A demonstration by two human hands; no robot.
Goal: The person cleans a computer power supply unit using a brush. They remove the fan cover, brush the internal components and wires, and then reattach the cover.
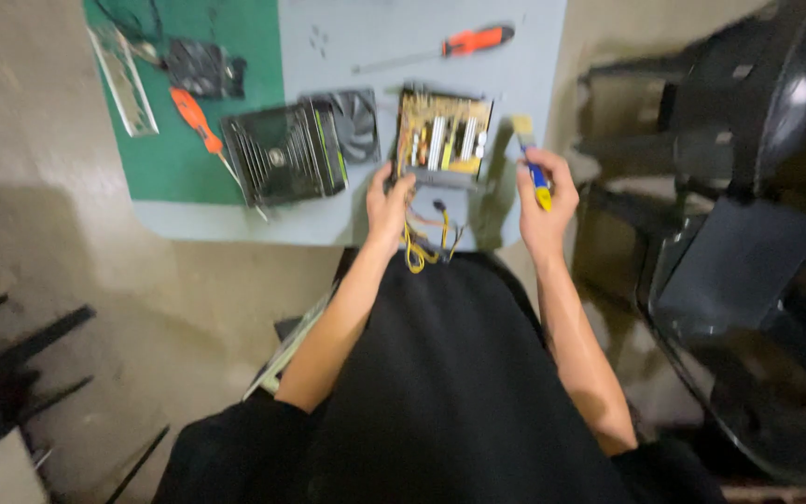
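Head camera looked straight down at a small grey table (328, 224) with a green mat (170, 159) over its left part. Toward the right edge lay an opened power supply board (442, 138), its coils, heat sinks and capacitors bare, with a bundle of yellow and black wires (424, 245) hanging off the near edge. The left hand (390, 201) rested against the board's near left corner, fingers curled onto it to steady it. The right hand (545, 201) was closed around a small brush (532, 159) with a blue and yellow handle, its pale bristles pointing away, just beside the board's right side and not clearly touching it.

Judging by how things lay, the taking apart was already done: the black vented cover (284, 154) sat off to the left, a black fan (354, 123) lay between cover and board, and two orange-handled screwdrivers (464, 43) (196, 119) were set down, one at the far edge, one on the mat. A metal bracket (125, 79) and another dark part (202, 67) lay at the far left. The brushing of the board looked barely begun; motion blur hid whether any dust was left.
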